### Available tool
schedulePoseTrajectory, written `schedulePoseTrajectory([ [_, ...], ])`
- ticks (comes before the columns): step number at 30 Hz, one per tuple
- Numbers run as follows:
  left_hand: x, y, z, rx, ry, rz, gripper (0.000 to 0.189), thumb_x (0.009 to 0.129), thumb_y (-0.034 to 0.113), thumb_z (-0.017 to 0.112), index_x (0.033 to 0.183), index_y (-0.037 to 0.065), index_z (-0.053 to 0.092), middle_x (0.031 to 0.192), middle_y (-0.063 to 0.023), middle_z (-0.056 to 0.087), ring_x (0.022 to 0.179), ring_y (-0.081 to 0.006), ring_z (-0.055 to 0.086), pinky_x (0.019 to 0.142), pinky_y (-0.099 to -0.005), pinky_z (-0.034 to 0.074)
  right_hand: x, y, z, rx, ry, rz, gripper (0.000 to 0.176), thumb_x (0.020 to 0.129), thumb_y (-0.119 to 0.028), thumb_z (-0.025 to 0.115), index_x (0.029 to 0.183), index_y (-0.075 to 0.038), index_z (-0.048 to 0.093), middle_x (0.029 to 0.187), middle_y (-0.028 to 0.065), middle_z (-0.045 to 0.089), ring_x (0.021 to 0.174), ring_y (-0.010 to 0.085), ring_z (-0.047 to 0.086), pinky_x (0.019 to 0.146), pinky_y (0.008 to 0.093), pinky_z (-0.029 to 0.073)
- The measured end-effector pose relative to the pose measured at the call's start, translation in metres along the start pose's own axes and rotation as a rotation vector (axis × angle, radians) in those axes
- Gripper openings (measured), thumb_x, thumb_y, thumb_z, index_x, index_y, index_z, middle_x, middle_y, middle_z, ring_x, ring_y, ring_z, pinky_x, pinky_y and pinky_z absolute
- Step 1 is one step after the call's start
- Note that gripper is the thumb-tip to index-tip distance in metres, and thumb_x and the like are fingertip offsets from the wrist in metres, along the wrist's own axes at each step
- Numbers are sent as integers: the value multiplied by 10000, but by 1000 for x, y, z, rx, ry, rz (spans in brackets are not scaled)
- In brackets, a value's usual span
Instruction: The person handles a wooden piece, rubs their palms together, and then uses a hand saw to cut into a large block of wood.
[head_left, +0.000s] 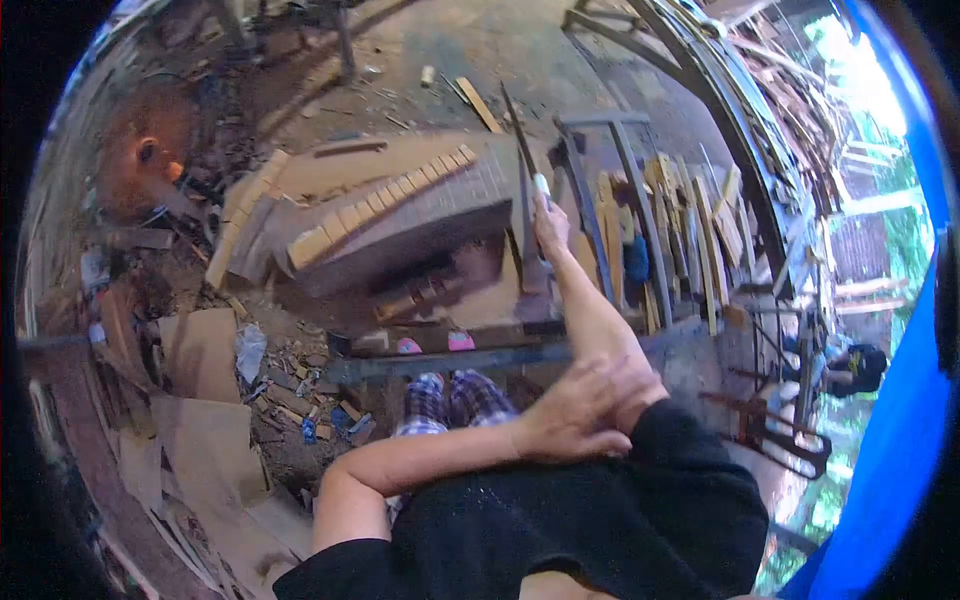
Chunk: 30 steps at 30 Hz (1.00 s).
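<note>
My right hand [550, 226] is stretched out in front of me, closed around the white handle of a long, thin, tapered dark tool [519, 130]. The tool points up and away; I cannot make out whether it is a blade or a file. My left hand [585, 405] lies across my right arm near the elbow, its fingers spread and holding nothing. Left of the tool, a row of small wooden blocks [385, 198] sits along the top of a thick timber [410, 235]. Another row of wooden pieces [245, 218] lies farther left.
Orange embers [174, 171] glow at the far left. Several wood strips and tools lean in a rack [640, 200] at the right. A bow-saw-like frame [790, 445] hangs lower right. Cardboard [205, 455], scraps and a plastic bag [250, 352] cover the ground at left.
</note>
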<state>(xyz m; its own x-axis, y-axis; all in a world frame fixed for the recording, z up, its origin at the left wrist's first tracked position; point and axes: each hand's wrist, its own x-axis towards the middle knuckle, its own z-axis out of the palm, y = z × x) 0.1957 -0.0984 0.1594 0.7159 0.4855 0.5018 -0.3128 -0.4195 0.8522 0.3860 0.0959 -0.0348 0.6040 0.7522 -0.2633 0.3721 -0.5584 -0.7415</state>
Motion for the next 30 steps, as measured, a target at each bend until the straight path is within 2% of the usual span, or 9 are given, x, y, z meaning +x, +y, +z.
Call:
schedulePoseTrajectory([
  [2,-6,-14,-7,29,-9,-35,797,840,541,595,1423,51,358,1431,-156,417,1372,-329,334,1114,-479,216,-17,-15,-2,94,-20,51,810,820,-715,436,1046,33,651,998,246,657,988,371,619,859,436,442],
  [7,-14,-30,-17,-64,75,-185,749,883,553,545,1401,39,375,1388,-183,448,1333,-286,390,1097,-449,249,-2,0,10,-30,47,-12,767,817,-694,470,959,31,674,1039,301,627,1049,442,582,902,475,434],
  [9,-10,-18,-27,-172,315,-199,684,895,460,582,1401,44,381,1323,-191,462,1233,-367,454,1058,-421,331,-9,-7,8,-22,55,-13,764,817,-691,474,961,32,674,1038,304,626,1050,441,582,904,476,433],
  [12,0,0,-23,-322,238,-191,726,895,531,552,1406,47,371,1356,-178,404,1269,-313,413,1034,-394,353,-14,-13,8,-22,48,-1,758,820,-686,473,972,29,676,1046,306,624,1057,438,580,912,474,429],
  [13,3,5,-19,-362,177,-176,720,886,513,577,1401,51,376,1351,-198,386,1274,-335,402,1039,-406,353,-13,-11,9,-69,75,-7,756,819,-687,474,975,23,679,1044,300,628,1055,432,583,913,469,430],
  [15,12,8,-18,-42,87,-3,721,876,502,595,1398,55,376,1341,-222,379,1270,-370,396,1053,-426,340,-10,-11,10,-106,91,-26,756,815,-702,467,983,2,688,1029,276,646,1038,413,596,907,448,441],
  [20,13,30,-22,-62,70,-41,697,883,468,599,1404,69,365,1347,-244,362,1256,-406,395,1052,-434,344,-4,-1,13,-118,84,-65,798,809,-752,431,873,4,680,957,276,649,950,413,614,851,458,449],
  [21,14,31,-22,-58,67,-40,688,888,462,595,1403,68,365,1346,-247,361,1248,-412,398,1050,-438,344,-2,0,14,-109,94,-62,795,805,-741,462,858,25,672,898,246,653,910,379,611,830,445,442],
  [30,32,39,-11,162,14,-114,660,913,481,548,1338,-3,405,1287,-283,355,1191,-444,423,1023,-448,363,3,5,18,-96,70,-71,784,816,-725,460,844,33,659,947,305,638,969,428,605,871,471,440],
])
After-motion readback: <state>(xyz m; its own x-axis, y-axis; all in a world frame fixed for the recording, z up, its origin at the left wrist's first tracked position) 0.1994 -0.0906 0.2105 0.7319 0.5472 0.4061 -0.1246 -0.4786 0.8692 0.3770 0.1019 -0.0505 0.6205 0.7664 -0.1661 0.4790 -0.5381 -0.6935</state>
